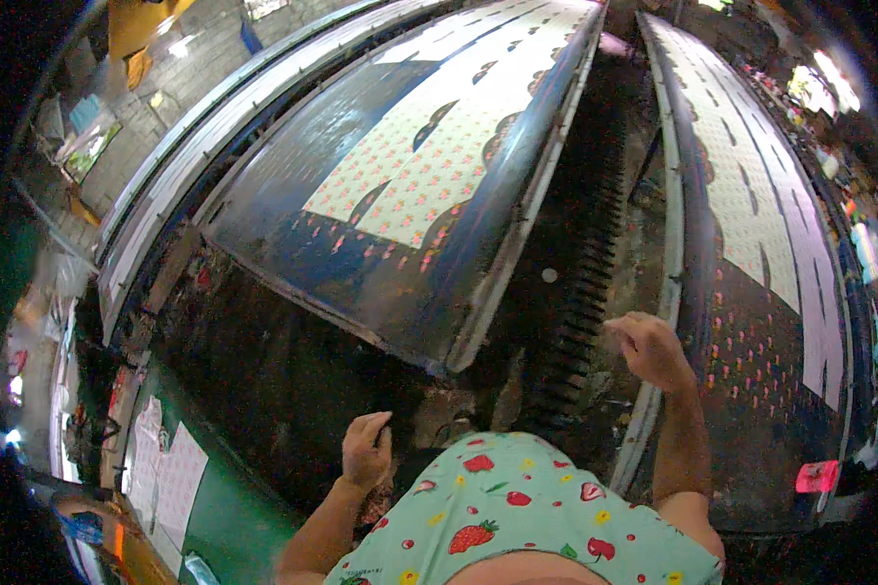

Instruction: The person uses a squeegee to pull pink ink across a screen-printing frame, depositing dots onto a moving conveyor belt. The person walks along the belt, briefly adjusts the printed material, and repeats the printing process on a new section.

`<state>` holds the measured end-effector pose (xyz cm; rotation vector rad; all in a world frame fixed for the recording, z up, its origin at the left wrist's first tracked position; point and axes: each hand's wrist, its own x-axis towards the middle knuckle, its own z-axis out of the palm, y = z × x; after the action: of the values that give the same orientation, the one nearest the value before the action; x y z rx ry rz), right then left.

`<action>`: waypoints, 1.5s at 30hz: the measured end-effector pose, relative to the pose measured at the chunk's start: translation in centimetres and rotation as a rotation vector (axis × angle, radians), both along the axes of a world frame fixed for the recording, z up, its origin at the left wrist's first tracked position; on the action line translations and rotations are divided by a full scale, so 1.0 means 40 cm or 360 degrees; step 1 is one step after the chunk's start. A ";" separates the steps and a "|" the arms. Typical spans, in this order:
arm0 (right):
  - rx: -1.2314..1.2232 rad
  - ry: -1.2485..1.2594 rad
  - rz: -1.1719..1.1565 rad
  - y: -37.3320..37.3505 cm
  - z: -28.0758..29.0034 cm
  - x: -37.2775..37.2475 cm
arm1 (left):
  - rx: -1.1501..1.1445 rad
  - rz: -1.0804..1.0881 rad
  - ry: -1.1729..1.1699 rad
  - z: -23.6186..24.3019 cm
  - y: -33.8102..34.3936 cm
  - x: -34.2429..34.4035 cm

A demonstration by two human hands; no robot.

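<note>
My left hand [366, 450] hangs beside my body at the lower middle, its fingers loosely bent and nothing visible in it. Farther right, my right hand [652, 349] is raised over the aisle, next to the edge of the right-hand table. Its fingers are half curled, with a gap by the thumb and no thing to be seen between them. Neither hand touches a table. Ahead on the long dark table [283, 185] lie pale printed fabric pieces [400, 166] with small pink motifs and scalloped edges. More printed pieces [751, 219] lie on the right-hand table [751, 458].
A dark aisle with a ribbed strip [585, 283] runs between the two tables. Metal rails [517, 244] edge them. A bright pink object [817, 477] sits at the right table's near end. At lower left, printed sheets [176, 478] lie on a green surface [229, 517].
</note>
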<state>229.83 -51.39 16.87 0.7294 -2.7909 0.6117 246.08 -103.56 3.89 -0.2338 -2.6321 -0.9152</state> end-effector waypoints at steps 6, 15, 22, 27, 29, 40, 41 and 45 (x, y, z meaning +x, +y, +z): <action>0.0003 0.0035 0.0378 -0.246 -0.008 -0.232 | 0.0164 0.0190 0.0099 -0.088 -0.087 -0.097; 0.0153 -0.0035 0.1323 -0.592 -0.006 -0.533 | 0.0478 0.0886 0.0161 -0.087 -0.006 -0.150; 0.0200 -0.0040 0.1900 -0.648 -0.123 -0.734 | 0.0309 0.1121 0.0189 0.022 0.146 -0.335; -0.0063 -0.0152 0.2329 -0.609 -0.165 -0.775 | 0.0120 0.1337 0.0165 0.065 0.341 -0.376; -0.0088 -0.0213 0.2460 -0.593 -0.168 -0.777 | 0.0050 0.1389 0.0174 0.083 0.410 -0.375; -0.0016 -0.0231 0.2655 -0.583 -0.093 -0.784 | 0.0338 0.1647 0.0087 0.110 0.485 -0.391; 0.0018 -0.0239 0.2665 -0.578 -0.085 -0.787 | 0.0395 0.1645 0.0105 0.089 0.483 -0.413; 0.0189 -0.0181 0.2629 -0.559 -0.082 -0.829 | 0.0551 0.1578 0.0246 0.033 0.479 -0.530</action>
<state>196.67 -73.76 13.57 2.9628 -1.6360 0.6006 224.86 -84.39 5.20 0.9490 -1.9709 -0.8774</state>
